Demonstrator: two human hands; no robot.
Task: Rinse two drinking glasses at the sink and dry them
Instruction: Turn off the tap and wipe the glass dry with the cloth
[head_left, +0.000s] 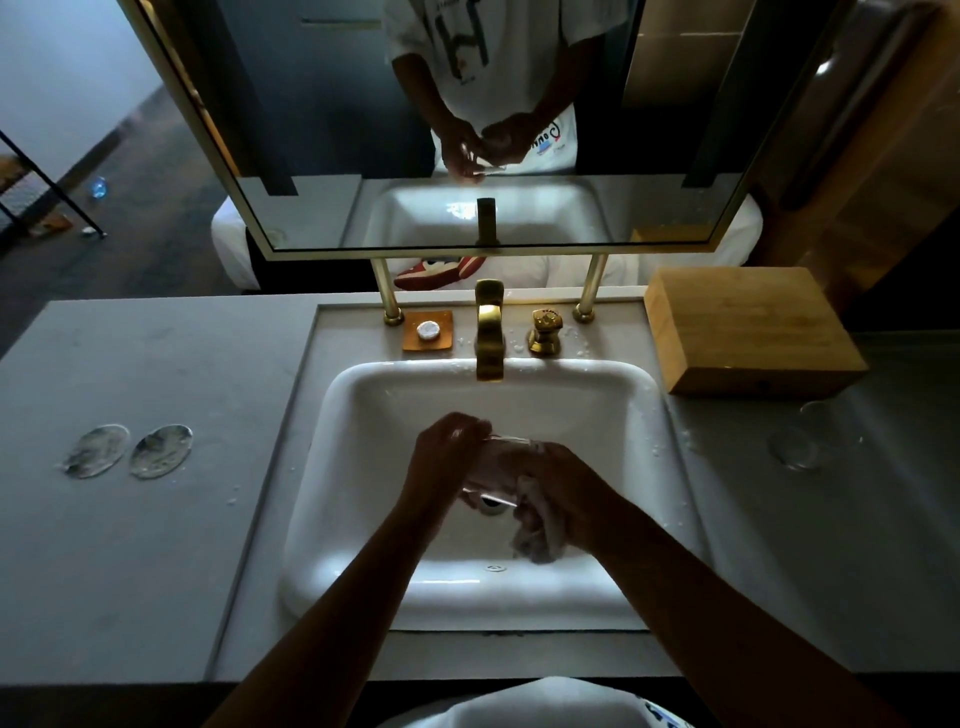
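Over the white sink (363, 415) my left hand (447, 457) grips a clear drinking glass (498, 467) lying on its side. My right hand (566, 488) holds a crumpled pale cloth (537, 535) and pushes part of it into the glass. A second clear glass (810, 436) stands on the counter to the right of the sink, below the wooden box.
A gold tap (490, 332) and its handle (544, 332) stand behind the basin, beside an orange soap dish (427, 331). A wooden box (748, 332) sits at the back right. Two round coasters (130, 449) lie on the grey counter at left. A mirror (467, 130) hangs above.
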